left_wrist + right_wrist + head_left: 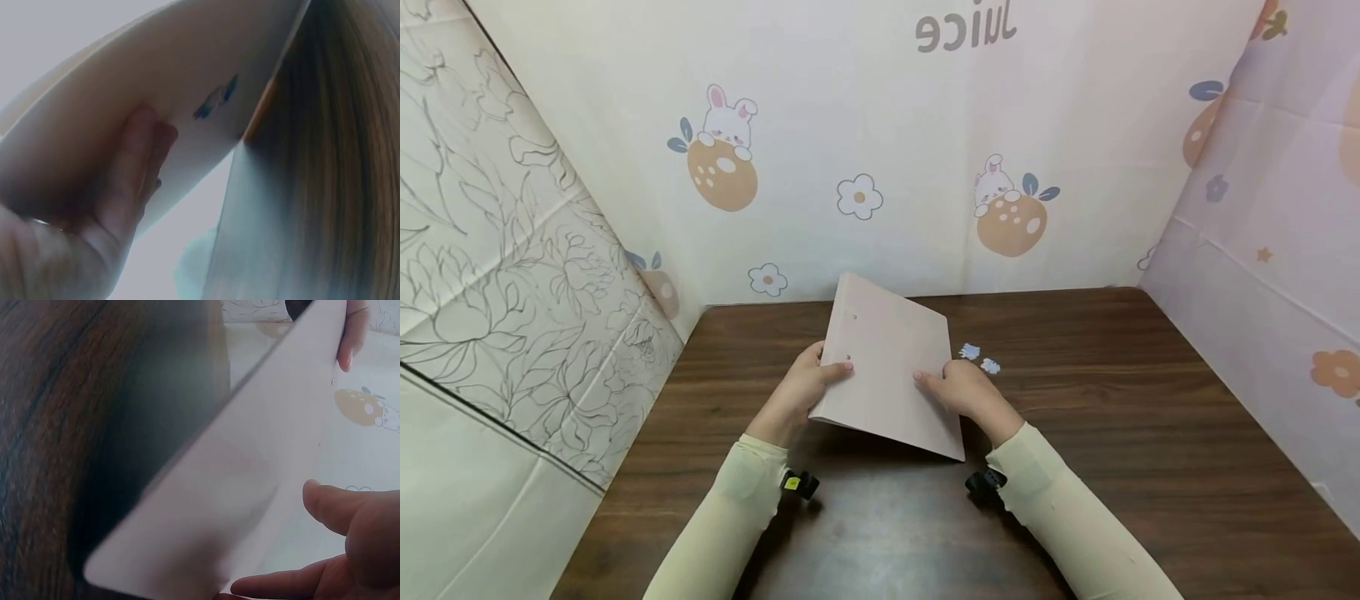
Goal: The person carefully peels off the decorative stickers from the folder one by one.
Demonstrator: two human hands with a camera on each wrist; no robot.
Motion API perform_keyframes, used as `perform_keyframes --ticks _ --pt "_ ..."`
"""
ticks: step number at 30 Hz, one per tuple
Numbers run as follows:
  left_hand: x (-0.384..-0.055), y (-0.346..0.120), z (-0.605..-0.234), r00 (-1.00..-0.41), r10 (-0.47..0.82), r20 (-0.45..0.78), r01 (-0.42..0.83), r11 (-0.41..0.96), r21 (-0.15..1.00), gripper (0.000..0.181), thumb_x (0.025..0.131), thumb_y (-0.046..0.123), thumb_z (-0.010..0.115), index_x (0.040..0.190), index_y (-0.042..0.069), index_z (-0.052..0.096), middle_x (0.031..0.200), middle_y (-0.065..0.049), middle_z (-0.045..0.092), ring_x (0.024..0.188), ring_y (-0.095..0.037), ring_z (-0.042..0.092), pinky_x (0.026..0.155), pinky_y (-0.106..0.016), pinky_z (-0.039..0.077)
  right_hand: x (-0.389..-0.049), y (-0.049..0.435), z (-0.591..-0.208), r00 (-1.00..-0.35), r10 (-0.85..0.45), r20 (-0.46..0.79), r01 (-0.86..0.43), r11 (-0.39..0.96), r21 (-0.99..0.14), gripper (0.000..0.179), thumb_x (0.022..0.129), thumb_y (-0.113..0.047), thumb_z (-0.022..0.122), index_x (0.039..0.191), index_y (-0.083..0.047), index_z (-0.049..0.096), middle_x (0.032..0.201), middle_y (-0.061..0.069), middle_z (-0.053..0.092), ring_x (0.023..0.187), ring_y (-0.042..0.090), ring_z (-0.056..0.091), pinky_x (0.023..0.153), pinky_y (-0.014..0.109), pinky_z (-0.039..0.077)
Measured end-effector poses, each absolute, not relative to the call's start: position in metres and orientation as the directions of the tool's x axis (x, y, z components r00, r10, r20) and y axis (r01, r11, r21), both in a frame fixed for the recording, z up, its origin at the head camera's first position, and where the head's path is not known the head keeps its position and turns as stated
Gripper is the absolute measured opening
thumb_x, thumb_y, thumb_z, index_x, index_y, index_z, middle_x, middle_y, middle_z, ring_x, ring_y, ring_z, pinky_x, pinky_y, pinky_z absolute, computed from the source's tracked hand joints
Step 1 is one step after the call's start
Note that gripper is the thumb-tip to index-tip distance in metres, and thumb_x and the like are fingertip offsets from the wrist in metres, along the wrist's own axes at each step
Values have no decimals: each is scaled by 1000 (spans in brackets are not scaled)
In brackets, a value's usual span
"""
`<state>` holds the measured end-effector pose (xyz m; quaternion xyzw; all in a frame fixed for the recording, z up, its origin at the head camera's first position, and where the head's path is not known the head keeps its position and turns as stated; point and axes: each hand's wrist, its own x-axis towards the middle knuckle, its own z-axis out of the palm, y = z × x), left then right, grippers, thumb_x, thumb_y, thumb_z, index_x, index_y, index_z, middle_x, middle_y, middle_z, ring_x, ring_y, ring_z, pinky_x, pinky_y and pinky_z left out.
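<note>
Over the counter (1120, 392): tilted folder (887, 354)
Left hand (801, 383): clamped on its left edge
Right hand (966, 388): digits apart, at right edge

Pretty plain folder (891, 358) tbh, pale pinkish cover facing up, two tiny marks near its long left side. It's held at a slant over the dark tabletop (880, 542), can't tell if the lower right corner touches.
</note>
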<state>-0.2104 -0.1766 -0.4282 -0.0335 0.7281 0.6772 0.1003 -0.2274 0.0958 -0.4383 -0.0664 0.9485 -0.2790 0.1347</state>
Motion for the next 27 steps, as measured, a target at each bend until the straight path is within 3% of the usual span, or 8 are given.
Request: perform_keyframes --ticks 12,15,19,27 --pt "-195 -161 -409 -981 118 -152 -156 -24 988 50 97 7 64 144 8 47 119 -15 68 90 -19 72 72 -35 60 -223 93 -434 -942 -253 -220 -80 807 -585 55 102 -53 55 109 -1 68 98 14 68 82 25 62 67 38 50" --pt "-192 -159 -403 -986 112 -125 -128 -21 991 53 97 6 64 146 9 46 123 -18 66 92 -21 72 73 -37 60 -222 91 -431 -941 -265 -209 -93 799 -594 62 102 -53 54 127 3 64 121 21 67 104 32 66 81 44 55" --pt "-186 -156 -394 -989 110 -97 -98 -2 995 59 96 6 65 150 13 43 128 -19 63 99 -24 71 77 -40 61 -221 89 -425 -945 -278 -174 -118 783 -610 71 104 -51 53 147 6 48 148 27 52 135 40 52 104 54 49" --pt "-171 -148 -381 -993 120 1 5 27 1000 68 95 3 66 155 17 36 136 -17 58 113 -30 66 86 -44 58 -217 84 -413 -945 -323 -57 -213 736 -643 64 105 -41 56 150 4 46 151 26 49 140 39 47 110 56 43"
